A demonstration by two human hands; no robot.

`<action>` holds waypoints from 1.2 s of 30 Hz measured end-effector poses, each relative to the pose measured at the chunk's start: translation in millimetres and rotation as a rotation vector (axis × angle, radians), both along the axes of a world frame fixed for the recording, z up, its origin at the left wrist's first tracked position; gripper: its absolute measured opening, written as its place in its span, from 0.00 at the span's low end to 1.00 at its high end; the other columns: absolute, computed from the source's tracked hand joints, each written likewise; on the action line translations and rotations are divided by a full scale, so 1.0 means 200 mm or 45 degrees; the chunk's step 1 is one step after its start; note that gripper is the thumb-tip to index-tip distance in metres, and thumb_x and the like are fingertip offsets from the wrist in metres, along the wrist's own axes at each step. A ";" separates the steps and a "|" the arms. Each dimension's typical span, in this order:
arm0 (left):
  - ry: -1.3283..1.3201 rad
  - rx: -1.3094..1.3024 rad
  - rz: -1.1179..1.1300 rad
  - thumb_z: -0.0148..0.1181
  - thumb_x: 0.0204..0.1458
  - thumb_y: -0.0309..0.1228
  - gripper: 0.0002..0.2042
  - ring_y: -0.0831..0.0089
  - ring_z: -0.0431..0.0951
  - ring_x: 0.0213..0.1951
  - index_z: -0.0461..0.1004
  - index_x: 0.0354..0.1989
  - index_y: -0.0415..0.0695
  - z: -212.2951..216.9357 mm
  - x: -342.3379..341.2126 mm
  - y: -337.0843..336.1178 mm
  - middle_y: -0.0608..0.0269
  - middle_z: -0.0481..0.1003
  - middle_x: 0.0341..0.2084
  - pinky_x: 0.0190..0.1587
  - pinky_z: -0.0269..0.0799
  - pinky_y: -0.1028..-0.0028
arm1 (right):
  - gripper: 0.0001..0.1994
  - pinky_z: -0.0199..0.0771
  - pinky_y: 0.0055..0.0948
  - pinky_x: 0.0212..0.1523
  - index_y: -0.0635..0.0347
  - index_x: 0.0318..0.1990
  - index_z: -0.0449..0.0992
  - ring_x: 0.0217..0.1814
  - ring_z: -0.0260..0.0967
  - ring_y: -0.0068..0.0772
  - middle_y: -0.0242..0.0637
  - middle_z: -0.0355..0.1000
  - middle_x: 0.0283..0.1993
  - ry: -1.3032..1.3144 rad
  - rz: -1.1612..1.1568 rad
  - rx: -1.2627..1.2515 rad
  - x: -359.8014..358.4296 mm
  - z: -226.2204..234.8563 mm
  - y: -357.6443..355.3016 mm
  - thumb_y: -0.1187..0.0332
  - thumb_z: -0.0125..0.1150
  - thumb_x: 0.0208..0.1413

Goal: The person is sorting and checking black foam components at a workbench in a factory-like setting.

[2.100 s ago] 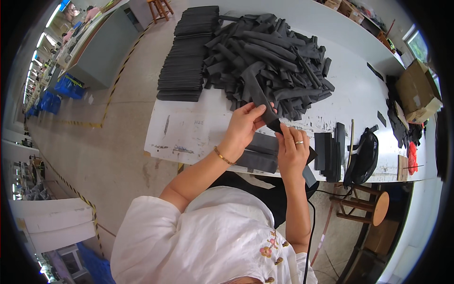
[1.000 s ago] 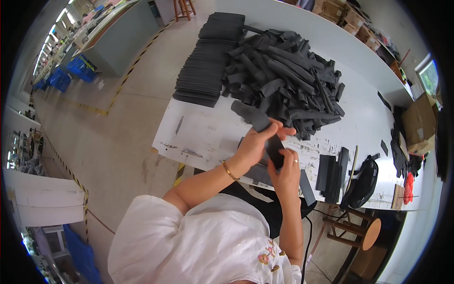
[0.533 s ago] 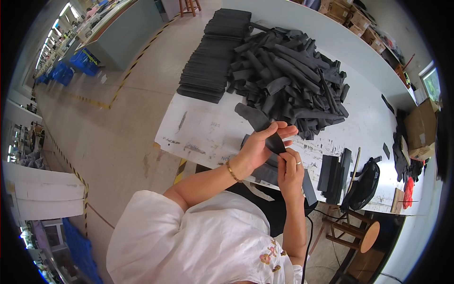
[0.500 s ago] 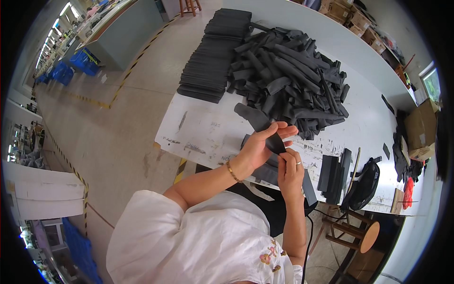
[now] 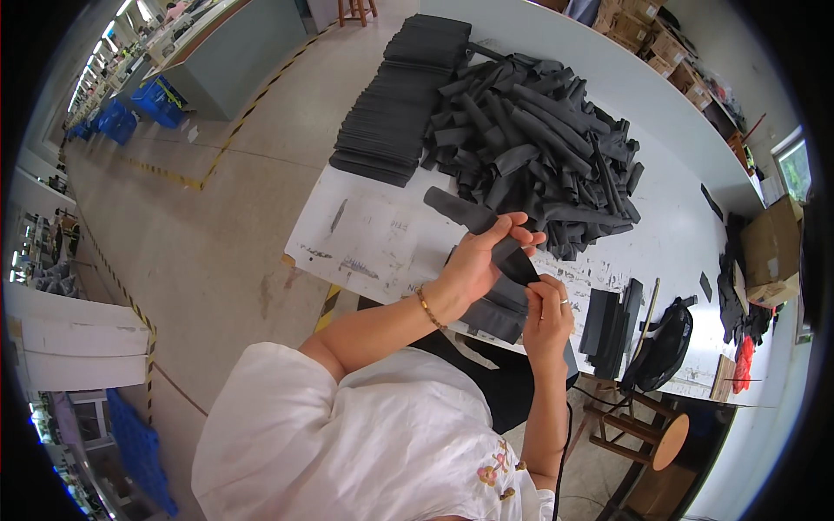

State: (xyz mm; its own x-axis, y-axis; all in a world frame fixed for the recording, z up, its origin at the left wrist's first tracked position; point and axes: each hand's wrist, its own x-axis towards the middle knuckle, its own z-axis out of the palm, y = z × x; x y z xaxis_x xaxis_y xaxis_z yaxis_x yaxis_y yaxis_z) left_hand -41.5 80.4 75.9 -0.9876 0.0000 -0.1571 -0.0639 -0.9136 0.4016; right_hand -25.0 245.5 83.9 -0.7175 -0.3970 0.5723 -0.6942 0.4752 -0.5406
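A dark grey strip of cloth-like material [image 5: 456, 209] stretches between my two hands above the table's near edge. My left hand [image 5: 483, 260] is closed around its middle, thumb on top, with some fingertips showing past it. Its free end sticks out to the far left. My right hand [image 5: 547, 317] pinches the near end between thumb and fingers. Under my hands lie flat dark pieces [image 5: 497, 314], partly hidden. Beyond them a heap of loose, curled dark strips [image 5: 543, 143] spreads over the table, and left of it stands a long, neat row of stacked strips [image 5: 391, 108].
The white table [image 5: 356, 221] has a corner at the left. To the right lie several flat dark strips [image 5: 601, 323], a thin stick [image 5: 648, 321] and a black bag [image 5: 665, 349]. A cardboard box [image 5: 771, 247] stands farther right; a wooden stool [image 5: 669, 441] is below.
My right hand has moved slightly right and away from my left, so more of the strip shows between them. The strip's free end has dipped a little leftward.
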 end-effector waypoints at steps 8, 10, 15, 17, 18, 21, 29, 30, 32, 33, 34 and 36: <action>-0.098 0.069 -0.142 0.51 0.64 0.35 0.12 0.59 0.73 0.56 0.72 0.48 0.41 -0.01 0.06 0.06 0.57 0.79 0.36 0.56 0.69 0.65 | 0.10 0.74 0.40 0.35 0.64 0.40 0.70 0.39 0.72 0.54 0.48 0.70 0.45 0.001 -0.008 -0.005 0.01 -0.03 -0.12 0.80 0.62 0.51; -0.067 -0.036 -0.115 0.53 0.62 0.37 0.15 0.62 0.76 0.51 0.71 0.51 0.39 -0.02 0.06 0.03 0.53 0.79 0.41 0.54 0.71 0.67 | 0.10 0.74 0.41 0.35 0.64 0.40 0.70 0.40 0.72 0.54 0.49 0.70 0.46 -0.031 -0.045 0.019 0.02 -0.02 -0.11 0.80 0.63 0.51; 0.043 -0.063 -0.019 0.54 0.62 0.36 0.15 0.61 0.78 0.46 0.72 0.52 0.39 0.00 0.04 -0.01 0.53 0.79 0.40 0.52 0.73 0.64 | 0.11 0.73 0.41 0.32 0.63 0.39 0.71 0.37 0.72 0.53 0.48 0.70 0.45 -0.193 -0.033 0.090 0.04 -0.04 -0.03 0.79 0.65 0.49; 0.132 -0.168 0.129 0.55 0.61 0.35 0.15 0.60 0.79 0.44 0.72 0.52 0.40 0.05 0.01 -0.06 0.55 0.79 0.38 0.52 0.74 0.61 | 0.10 0.72 0.39 0.30 0.63 0.38 0.72 0.35 0.73 0.50 0.47 0.70 0.44 -0.112 -0.003 0.059 0.03 -0.01 0.00 0.80 0.66 0.48; 0.136 -0.174 0.125 0.55 0.61 0.35 0.15 0.60 0.79 0.44 0.72 0.52 0.40 0.06 0.01 -0.06 0.55 0.79 0.38 0.52 0.74 0.61 | 0.10 0.72 0.38 0.28 0.63 0.36 0.73 0.33 0.73 0.48 0.46 0.71 0.42 -0.035 0.028 0.032 0.04 0.01 0.00 0.81 0.66 0.47; 0.243 -0.162 0.081 0.55 0.61 0.36 0.16 0.61 0.79 0.44 0.72 0.52 0.40 0.07 0.03 -0.01 0.58 0.79 0.35 0.51 0.74 0.62 | 0.09 0.71 0.34 0.26 0.64 0.33 0.74 0.29 0.72 0.44 0.44 0.72 0.38 0.092 0.015 -0.024 0.03 0.03 -0.01 0.82 0.67 0.46; 0.287 -0.130 0.062 0.52 0.63 0.39 0.14 0.58 0.79 0.47 0.73 0.48 0.43 0.07 0.10 0.05 0.62 0.77 0.31 0.55 0.69 0.63 | 0.09 0.73 0.30 0.30 0.65 0.31 0.74 0.32 0.73 0.42 0.43 0.73 0.37 0.087 0.038 -0.114 0.02 0.04 -0.04 0.83 0.68 0.43; 0.289 -0.135 0.062 0.52 0.63 0.39 0.14 0.58 0.79 0.47 0.73 0.48 0.43 0.07 0.10 0.05 0.62 0.77 0.31 0.55 0.69 0.63 | 0.09 0.73 0.31 0.30 0.65 0.31 0.73 0.32 0.73 0.42 0.43 0.73 0.37 0.094 0.036 -0.115 0.02 0.04 -0.05 0.83 0.68 0.43; 0.283 -0.105 0.055 0.51 0.64 0.39 0.13 0.57 0.78 0.49 0.73 0.48 0.43 0.06 0.10 0.05 0.63 0.77 0.31 0.57 0.68 0.63 | 0.09 0.73 0.31 0.30 0.65 0.31 0.73 0.32 0.73 0.42 0.42 0.73 0.36 0.103 0.033 -0.121 0.02 0.06 -0.07 0.83 0.68 0.43; 0.284 -0.110 0.056 0.51 0.64 0.39 0.13 0.57 0.78 0.49 0.73 0.48 0.43 0.07 0.10 0.05 0.63 0.77 0.31 0.57 0.68 0.63 | 0.09 0.73 0.31 0.30 0.65 0.31 0.74 0.32 0.73 0.42 0.42 0.73 0.36 0.110 0.049 -0.132 0.02 0.07 -0.08 0.83 0.68 0.43; 0.272 -0.099 0.066 0.51 0.64 0.39 0.13 0.57 0.78 0.49 0.73 0.48 0.43 0.07 0.11 0.05 0.63 0.77 0.31 0.56 0.69 0.63 | 0.09 0.73 0.31 0.30 0.65 0.31 0.74 0.32 0.74 0.42 0.42 0.73 0.37 0.118 0.065 -0.142 0.01 0.07 -0.09 0.83 0.68 0.43; 0.262 -0.089 0.076 0.51 0.64 0.39 0.13 0.56 0.78 0.49 0.72 0.47 0.43 0.07 0.12 0.06 0.63 0.77 0.31 0.56 0.69 0.62 | 0.09 0.73 0.31 0.30 0.65 0.31 0.74 0.32 0.74 0.42 0.42 0.73 0.37 0.128 0.078 -0.148 0.00 0.08 -0.10 0.83 0.68 0.43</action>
State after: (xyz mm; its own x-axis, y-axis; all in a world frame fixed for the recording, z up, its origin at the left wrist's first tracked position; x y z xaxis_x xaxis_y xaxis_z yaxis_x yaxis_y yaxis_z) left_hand -18.1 93.3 89.2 -0.9967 -0.0636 0.0498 0.0795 -0.8827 0.4632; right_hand -24.9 225.0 99.0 -0.6311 -0.3649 0.6845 -0.7730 0.3688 -0.5161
